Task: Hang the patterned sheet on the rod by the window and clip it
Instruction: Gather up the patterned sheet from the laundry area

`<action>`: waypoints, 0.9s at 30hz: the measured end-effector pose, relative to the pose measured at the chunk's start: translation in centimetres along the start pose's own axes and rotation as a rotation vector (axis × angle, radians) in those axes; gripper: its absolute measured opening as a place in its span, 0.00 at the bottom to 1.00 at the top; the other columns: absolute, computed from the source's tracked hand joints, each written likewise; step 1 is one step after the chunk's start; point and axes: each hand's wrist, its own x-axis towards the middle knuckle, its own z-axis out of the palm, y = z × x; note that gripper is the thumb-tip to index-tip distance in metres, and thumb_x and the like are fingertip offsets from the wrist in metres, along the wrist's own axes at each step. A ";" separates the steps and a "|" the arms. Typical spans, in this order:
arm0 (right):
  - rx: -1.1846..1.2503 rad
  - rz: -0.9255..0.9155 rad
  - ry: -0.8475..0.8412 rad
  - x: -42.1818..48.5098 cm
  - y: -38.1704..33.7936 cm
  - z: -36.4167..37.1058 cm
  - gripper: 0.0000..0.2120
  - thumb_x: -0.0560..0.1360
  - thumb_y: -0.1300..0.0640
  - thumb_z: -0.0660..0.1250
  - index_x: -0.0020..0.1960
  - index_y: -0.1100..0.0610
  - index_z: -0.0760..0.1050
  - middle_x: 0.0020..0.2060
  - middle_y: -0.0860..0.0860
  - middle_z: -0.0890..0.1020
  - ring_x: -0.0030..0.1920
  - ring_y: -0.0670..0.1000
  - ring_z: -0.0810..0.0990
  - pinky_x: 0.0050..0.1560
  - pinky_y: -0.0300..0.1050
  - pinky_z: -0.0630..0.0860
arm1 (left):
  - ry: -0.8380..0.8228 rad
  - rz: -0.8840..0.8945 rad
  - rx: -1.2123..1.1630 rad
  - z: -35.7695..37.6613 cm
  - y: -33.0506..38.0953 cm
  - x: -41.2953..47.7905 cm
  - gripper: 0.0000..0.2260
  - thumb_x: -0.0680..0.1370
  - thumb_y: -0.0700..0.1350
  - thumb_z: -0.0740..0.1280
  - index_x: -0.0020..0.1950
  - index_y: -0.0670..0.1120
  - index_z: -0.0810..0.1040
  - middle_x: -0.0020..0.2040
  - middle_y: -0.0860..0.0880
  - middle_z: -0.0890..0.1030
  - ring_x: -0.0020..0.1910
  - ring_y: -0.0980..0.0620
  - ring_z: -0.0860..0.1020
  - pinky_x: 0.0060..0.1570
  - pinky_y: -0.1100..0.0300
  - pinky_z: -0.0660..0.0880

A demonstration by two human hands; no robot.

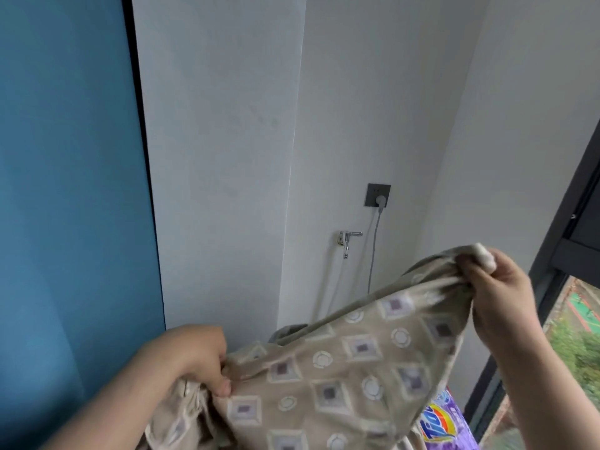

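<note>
The patterned sheet [341,362] is beige with squares and circles and stretches between my two hands low in the view. My left hand [188,358] grips a bunched edge at lower left. Higher at the right, my right hand [500,287] pinches the other edge; a small white object [485,253], unclear what, shows by its fingers. No rod and no clip are in view.
A white wall corner is ahead, with a dark socket and grey cable [378,196] and a metal tap [347,238]. A blue panel [65,190] fills the left. A dark window frame [571,241] runs down the right. A purple detergent bag [444,423] lies below the sheet.
</note>
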 end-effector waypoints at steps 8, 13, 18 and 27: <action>-1.162 0.397 -0.817 -0.4 -0.4 1.5 0.04 0.63 0.61 0.68 0.38 0.61 0.80 0.27 0.50 0.79 0.29 0.49 0.76 0.31 0.38 0.70 | 0.402 0.057 -0.486 -0.9 -1.4 1.0 0.11 0.68 0.49 0.72 0.48 0.59 0.78 0.53 0.56 0.77 0.47 0.58 0.77 0.45 0.64 0.72; -1.310 0.554 -1.218 -6.4 5.7 4.6 0.10 0.67 0.45 0.64 0.43 0.48 0.78 0.40 0.44 0.79 0.43 0.47 0.77 0.40 0.38 0.71 | 0.556 0.064 -0.667 -1.0 -0.3 2.1 0.04 0.68 0.47 0.71 0.39 0.56 0.78 0.48 0.56 0.79 0.46 0.57 0.78 0.44 0.61 0.74; -0.743 0.603 -0.568 -11.3 11.8 5.4 0.17 0.73 0.47 0.69 0.59 0.52 0.71 0.49 0.47 0.79 0.47 0.46 0.76 0.49 0.40 0.72 | 0.514 0.074 -0.768 0.4 0.7 3.3 0.12 0.71 0.62 0.69 0.42 0.54 0.80 0.50 0.56 0.81 0.54 0.56 0.78 0.57 0.56 0.75; -0.104 0.649 -0.561 -7.6 6.8 6.7 0.10 0.73 0.60 0.71 0.44 0.68 0.80 0.40 0.63 0.82 0.39 0.56 0.79 0.46 0.49 0.75 | 0.123 0.248 -0.467 3.6 5.9 2.3 0.34 0.65 0.67 0.68 0.70 0.61 0.67 0.64 0.61 0.76 0.63 0.55 0.75 0.63 0.58 0.72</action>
